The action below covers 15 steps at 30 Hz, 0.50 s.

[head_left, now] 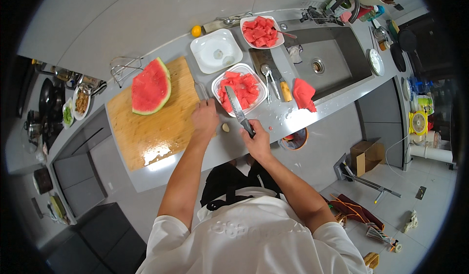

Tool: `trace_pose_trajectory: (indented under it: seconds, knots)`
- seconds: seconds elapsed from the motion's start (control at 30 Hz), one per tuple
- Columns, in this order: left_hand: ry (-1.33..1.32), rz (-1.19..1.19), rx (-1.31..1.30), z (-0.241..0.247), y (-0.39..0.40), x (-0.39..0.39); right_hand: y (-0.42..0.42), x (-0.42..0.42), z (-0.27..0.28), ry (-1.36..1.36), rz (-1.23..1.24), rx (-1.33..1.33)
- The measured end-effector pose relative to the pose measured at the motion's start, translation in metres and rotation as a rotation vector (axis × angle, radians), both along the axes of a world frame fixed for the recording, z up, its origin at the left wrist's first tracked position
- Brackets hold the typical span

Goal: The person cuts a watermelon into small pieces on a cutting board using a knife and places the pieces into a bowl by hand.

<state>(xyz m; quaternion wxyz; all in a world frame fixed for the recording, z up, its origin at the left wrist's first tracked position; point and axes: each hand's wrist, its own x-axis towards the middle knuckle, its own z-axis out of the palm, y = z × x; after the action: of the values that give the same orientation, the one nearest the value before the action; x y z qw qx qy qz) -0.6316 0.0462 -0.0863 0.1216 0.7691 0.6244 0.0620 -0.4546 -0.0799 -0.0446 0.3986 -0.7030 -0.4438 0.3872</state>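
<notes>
My right hand grips the dark handle of a serrated knife, whose blade lies over a white bowl of watermelon chunks. My left hand rests at the right edge of a wooden cutting board. Just beyond its fingertips is a slim metal utensil, perhaps a fork; whether the fingers hold it I cannot tell. On the board's far part lies a large cut piece of watermelon, red flesh facing up, green rind to the right.
Behind stand an empty-looking white dish and a second bowl of watermelon chunks. A cleaver, metal spoons and a red cloth lie right of the near bowl. Beyond them is the sink. A bin stands below the counter.
</notes>
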Motion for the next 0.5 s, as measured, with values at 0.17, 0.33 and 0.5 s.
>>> trace_pose_trajectory:
  seconds: [0.17, 0.33, 0.5]
  knots:
    - [-0.775, 0.27, -0.213, 0.011, 0.005, 0.011, 0.01, 0.023, -0.01, 0.038, -0.07, -0.081]
    - [-0.527, 0.214, -0.016, 0.021, -0.004, 0.039, 0.03, 0.056, -0.008, -0.116, -0.078, 0.039]
    - [-0.675, 0.319, -0.162, 0.003, -0.029, 0.055, 0.061, 0.108, -0.004, -0.587, 0.026, 0.151]
